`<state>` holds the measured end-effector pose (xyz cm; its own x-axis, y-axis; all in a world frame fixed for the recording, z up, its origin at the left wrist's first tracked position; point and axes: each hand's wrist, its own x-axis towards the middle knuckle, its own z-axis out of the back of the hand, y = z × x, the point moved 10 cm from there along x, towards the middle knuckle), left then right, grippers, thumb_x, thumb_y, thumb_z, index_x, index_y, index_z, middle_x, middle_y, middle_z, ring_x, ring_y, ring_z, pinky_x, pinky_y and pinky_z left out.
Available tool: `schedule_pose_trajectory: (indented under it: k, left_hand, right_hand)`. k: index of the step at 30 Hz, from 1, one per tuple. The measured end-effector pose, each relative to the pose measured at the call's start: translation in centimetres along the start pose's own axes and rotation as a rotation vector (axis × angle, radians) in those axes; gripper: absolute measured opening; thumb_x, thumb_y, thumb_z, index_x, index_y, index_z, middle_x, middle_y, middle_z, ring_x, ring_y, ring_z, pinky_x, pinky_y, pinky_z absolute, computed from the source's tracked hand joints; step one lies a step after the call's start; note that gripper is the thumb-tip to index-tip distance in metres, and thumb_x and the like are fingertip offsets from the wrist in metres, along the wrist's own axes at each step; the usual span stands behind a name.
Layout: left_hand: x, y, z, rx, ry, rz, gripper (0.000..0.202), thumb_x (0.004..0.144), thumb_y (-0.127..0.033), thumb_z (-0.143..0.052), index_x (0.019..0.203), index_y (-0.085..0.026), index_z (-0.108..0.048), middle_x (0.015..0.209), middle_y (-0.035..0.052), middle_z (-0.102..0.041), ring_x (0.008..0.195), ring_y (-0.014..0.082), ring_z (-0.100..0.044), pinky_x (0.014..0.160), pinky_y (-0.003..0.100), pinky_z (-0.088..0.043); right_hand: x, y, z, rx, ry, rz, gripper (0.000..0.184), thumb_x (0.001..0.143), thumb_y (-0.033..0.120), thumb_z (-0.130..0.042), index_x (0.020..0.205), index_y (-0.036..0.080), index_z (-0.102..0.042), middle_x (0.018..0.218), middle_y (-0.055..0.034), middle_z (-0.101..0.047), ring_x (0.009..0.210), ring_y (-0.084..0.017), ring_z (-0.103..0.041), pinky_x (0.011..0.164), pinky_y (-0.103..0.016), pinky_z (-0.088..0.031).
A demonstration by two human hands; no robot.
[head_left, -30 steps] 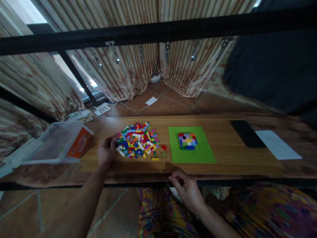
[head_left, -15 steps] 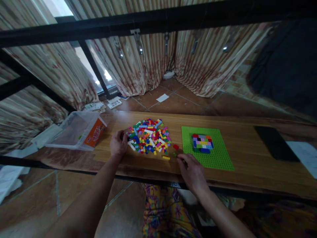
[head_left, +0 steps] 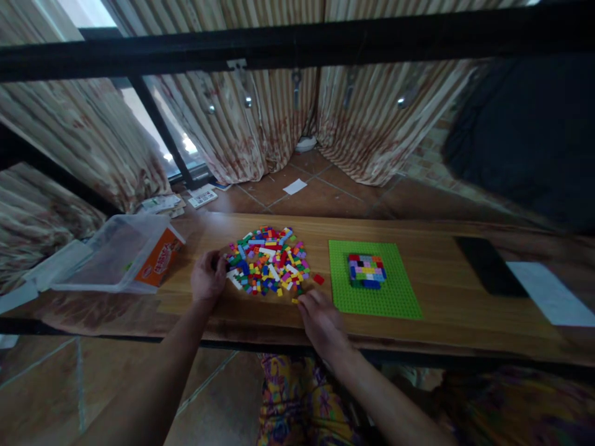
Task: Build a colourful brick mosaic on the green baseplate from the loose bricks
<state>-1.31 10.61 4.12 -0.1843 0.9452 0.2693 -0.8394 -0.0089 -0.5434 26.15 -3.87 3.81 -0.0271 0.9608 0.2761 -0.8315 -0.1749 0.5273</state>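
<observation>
At the left edge of a heap of mixed toy bricks (head_left: 267, 260) rests my left hand (head_left: 208, 275). Its fingers are curled together close to white and blue bricks, and whatever they pinch is hidden. My right hand (head_left: 321, 319) is low on the table between the heap and the green baseplate (head_left: 400, 297). Thumb and fingers are closed at the tips, beside a yellow brick (head_left: 295, 301); what is in them is too small to make out. Just beyond them lies a loose red brick (head_left: 318, 279). A multicoloured block of joined bricks (head_left: 367, 271) stands on the baseplate.
A clear plastic box (head_left: 111, 254) with an orange label stands at the table's left end. A dark flat panel (head_left: 488, 266) and a white sheet (head_left: 553, 291) lie at the right. A black metal bar (head_left: 297, 46) crosses above the far side.
My right hand has moved left, from beside the baseplate to the yellow brick near the heap. My left hand stays at the heap's left edge. The whole view has shifted slightly.
</observation>
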Motion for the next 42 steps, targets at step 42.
schedule_pose_trajectory:
  k: [42]
  left_hand:
    - [-0.1, -0.1, 0.2, -0.015, -0.031, -0.021, 0.032, 0.084, -0.039, -0.049, 0.102, -0.018, -0.064, 0.096, 0.0094, -0.068, 0.089, 0.0217, -0.063, 0.083, 0.034, -0.049]
  right_hand:
    - [7.7, -2.5, 2.6, 0.034, -0.034, -0.080, 0.024, 0.092, 0.018, -0.046, 0.096, 0.021, -0.070, 0.095, -0.0058, -0.068, 0.088, -0.019, -0.062, 0.080, -0.029, -0.045]
